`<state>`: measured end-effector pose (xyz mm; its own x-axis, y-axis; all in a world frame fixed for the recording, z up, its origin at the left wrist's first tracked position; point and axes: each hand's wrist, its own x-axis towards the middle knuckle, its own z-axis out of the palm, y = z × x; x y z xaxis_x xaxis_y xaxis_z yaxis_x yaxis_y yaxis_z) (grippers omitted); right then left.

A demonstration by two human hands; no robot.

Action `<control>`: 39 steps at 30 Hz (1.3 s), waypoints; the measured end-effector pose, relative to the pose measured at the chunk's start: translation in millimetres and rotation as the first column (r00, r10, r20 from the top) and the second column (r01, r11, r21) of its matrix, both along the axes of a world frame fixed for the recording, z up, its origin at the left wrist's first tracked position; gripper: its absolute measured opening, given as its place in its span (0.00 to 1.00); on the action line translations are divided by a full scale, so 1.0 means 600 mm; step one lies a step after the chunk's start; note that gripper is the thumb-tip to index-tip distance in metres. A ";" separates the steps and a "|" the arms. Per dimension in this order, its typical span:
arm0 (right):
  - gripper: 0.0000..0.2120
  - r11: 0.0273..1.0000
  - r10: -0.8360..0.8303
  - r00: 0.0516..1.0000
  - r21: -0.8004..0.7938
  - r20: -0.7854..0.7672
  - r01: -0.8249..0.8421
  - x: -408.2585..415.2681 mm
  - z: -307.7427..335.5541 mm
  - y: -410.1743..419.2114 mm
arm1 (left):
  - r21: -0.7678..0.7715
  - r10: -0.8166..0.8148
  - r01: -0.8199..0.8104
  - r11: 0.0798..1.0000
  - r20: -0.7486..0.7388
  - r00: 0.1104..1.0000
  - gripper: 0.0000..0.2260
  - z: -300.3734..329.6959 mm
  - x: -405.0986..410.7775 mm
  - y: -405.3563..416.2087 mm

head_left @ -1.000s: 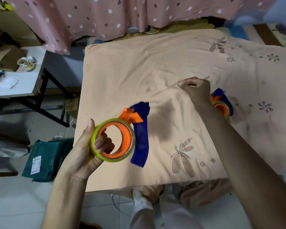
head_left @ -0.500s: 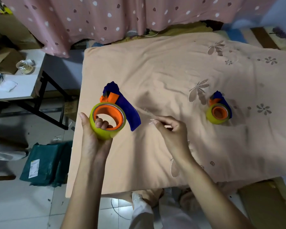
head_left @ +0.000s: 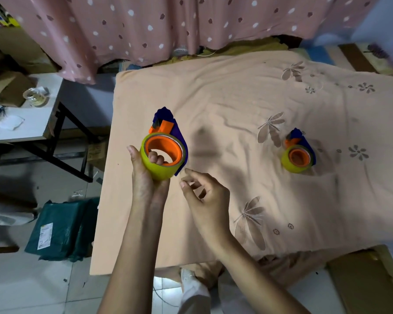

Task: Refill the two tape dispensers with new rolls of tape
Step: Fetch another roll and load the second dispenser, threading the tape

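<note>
Head view: my left hand (head_left: 149, 177) grips the loaded dispenser (head_left: 165, 152), fingers (head_left: 156, 158) curled through its core to steady it; right hand (head_left: 204, 193) hovers beside, loosely curled, empty. Second dispenser (head_left: 298, 156) rests on the bed (head_left: 236, 91).

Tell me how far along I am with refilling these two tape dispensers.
Looks done: the blue and orange tape dispenser lying on the peach cloth already carries a yellow roll. In hand: your left hand grips the second blue and orange dispenser, with a yellow tape roll seated on its orange hub; your right hand hovers beside it holding nothing. Probably left: threading the tape end to the cutter, which I cannot confirm.
</note>
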<state>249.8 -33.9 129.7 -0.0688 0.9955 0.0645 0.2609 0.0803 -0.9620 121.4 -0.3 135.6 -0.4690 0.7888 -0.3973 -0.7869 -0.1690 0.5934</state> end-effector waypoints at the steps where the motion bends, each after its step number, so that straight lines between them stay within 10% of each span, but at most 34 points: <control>1: 0.10 1.000 0.005 1.000 0.002 0.002 -0.005 -0.001 0.001 -0.003 | 0.003 0.001 -0.001 1.000 0.005 1.000 0.19 -0.001 0.001 0.000; 23: 0.14 0.999 -0.024 0.994 -0.035 -0.110 0.020 -0.005 -0.002 -0.035 | 0.000 -0.108 0.109 0.994 0.100 0.989 0.21 -0.029 0.034 0.020; 33: 0.10 0.903 -0.247 0.878 -0.427 -0.410 0.055 0.152 0.005 0.037 | -0.005 -0.175 0.181 0.983 0.232 0.957 0.19 -0.033 0.152 0.065; 39: 0.11 0.869 -0.281 0.927 -0.476 -0.248 0.136 0.219 -0.012 0.108 | -0.073 -0.250 0.275 0.959 0.246 0.937 0.20 -0.059 0.231 0.095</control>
<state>381.4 30.7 122.5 0.0938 0.9105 -0.4028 -0.0827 -0.3961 -0.9145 260.0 56.5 100.0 -0.1359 0.8193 -0.5570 -0.9125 0.1156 0.3925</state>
